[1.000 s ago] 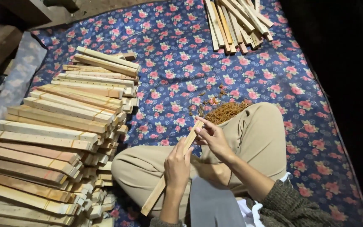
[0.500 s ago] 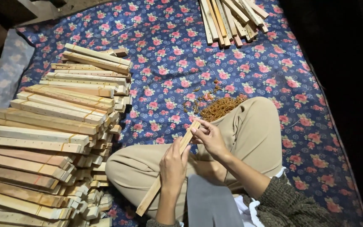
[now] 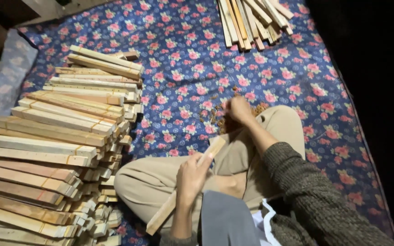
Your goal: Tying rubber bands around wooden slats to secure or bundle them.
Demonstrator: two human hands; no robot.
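One wooden slat (image 3: pixel 185 187) lies slantwise across the person's lap, its long axis running from lower left up to upper right. The left hand (image 3: pixel 193 175) is closed around its middle. The right hand (image 3: pixel 240 109) reaches forward to small brown bits (image 3: pixel 215 116) on the floral sheet (image 3: pixel 183 59), fingers curled; whether it grips anything cannot be told.

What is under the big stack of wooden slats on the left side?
The tall stack of pale wooden slats rests on the blue cloth with pink flowers, which shows along its right edge and beyond. Whatever lies directly beneath the stack is covered by the slats and cannot be seen.
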